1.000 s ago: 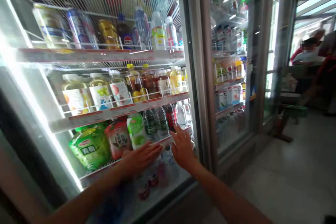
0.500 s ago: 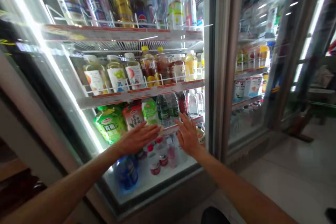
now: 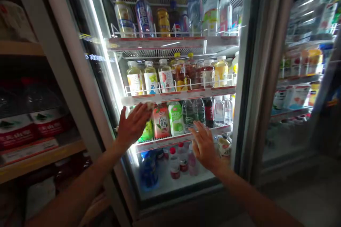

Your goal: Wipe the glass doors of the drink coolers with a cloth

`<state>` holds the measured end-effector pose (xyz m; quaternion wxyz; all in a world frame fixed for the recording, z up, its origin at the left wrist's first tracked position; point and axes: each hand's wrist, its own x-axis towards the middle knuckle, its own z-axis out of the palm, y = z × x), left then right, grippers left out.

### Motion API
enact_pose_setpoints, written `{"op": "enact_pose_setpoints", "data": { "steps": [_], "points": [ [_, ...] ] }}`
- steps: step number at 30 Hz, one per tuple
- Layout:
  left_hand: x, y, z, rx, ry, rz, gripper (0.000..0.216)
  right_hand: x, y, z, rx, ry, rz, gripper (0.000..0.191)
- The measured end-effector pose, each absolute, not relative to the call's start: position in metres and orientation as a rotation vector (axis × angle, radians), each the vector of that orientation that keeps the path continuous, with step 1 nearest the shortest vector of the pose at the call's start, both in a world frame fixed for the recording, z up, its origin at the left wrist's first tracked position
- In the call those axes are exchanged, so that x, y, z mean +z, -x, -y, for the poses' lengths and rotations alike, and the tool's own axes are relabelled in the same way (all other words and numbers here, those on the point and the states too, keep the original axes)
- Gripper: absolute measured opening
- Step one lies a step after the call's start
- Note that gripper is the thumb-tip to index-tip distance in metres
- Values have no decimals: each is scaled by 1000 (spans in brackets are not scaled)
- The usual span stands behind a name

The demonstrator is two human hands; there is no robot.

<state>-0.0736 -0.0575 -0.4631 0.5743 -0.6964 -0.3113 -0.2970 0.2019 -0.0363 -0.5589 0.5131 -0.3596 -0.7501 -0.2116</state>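
My left hand (image 3: 133,125) lies stretched against or just in front of the glass door (image 3: 165,184) of a lit drinks fridge, over the green drink bottle (image 3: 147,132). A small pale piece of what looks like cloth (image 3: 150,106) pokes out at its fingertips; the rest of it is hidden under the fingers. My right hand (image 3: 204,144) is held up to the same glass with fingers apart and nothing in them, before the clear green-labelled bottles (image 3: 188,113). Whether its fingertips touch the glass I cannot tell.
Behind the glass stand cans (image 3: 144,17), juice bottles (image 3: 165,76) and red-capped bottles (image 3: 174,165) on shelves. A metal door frame (image 3: 262,88) parts this fridge from another at right. On the left, a wooden shelf (image 3: 69,150) carries large red-labelled bottles (image 3: 48,118).
My left hand has moved up and left across the glass, the pale cloth moving with its fingertips. My right hand stays near the clear bottles. The view has swung left, showing the wooden shelf.
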Motion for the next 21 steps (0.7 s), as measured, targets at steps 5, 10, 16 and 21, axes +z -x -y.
{"op": "enact_pose_setpoints", "data": {
  "steps": [5, 10, 16, 21],
  "points": [
    [-485, 81, 65, -334, 1888, 452, 45, -557, -192, 39, -510, 788, 1851, 41],
    [-457, 86, 63, -578, 1608, 715, 49, -558, -186, 36, -494, 792, 1808, 43],
    [-466, 81, 62, -178, 1843, 388, 41, -552, -178, 37, -532, 747, 1832, 46],
    [-448, 71, 55, -550, 1629, 734, 46, -539, -177, 35, -546, 799, 1812, 46]
  ]
}}
